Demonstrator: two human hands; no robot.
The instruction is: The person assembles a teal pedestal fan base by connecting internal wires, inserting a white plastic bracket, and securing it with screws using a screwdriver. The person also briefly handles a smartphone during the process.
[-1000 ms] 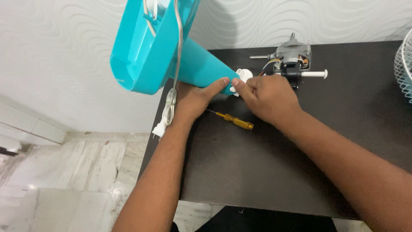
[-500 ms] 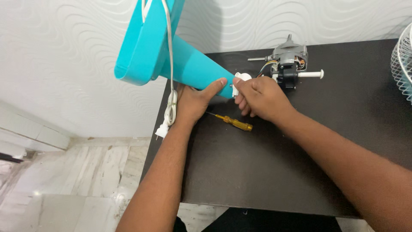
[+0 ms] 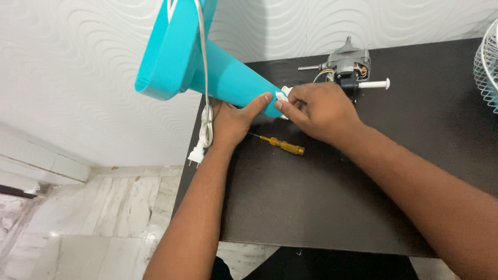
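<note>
Since the earlier frames, the right hand (image 3: 321, 110) had closed further over the small white plastic fitting (image 3: 284, 95) at the narrow end of the turquoise plastic cone-shaped fan stand (image 3: 218, 65), and the whole view had drifted slightly downward.

Left hand (image 3: 233, 122): wrapped around the cone's narrow end from below, thumb pressed along its side. Right hand: fingers bunched together, tips pinching the white fitting against the cone tip. Stand was held tilted, wide base raised toward upper left of frame, narrow end down at upper centre over the dark matte tabletop (image 3: 321, 197).

Progress, as I judged it: fitting sat at the cone tip but remained under the fingers, so I could not tell whether it was seated. Grey fan motor with bare shaft and coloured wires (image 3: 348, 65) lay apart at upper centre, unmounted. Yellow-handled screwdriver (image 3: 281, 145) lay untouched just below the hands.

White power cord with plug (image 3: 203, 124) hung from the base past the table's left edge, plug dangling over the marble floor (image 3: 93, 218). White wire fan guard (image 3: 487, 67) sat at the right edge of frame. Open tabletop lay lower centre and right; wall (image 3: 78, 78) was close behind the stand's base.
</note>
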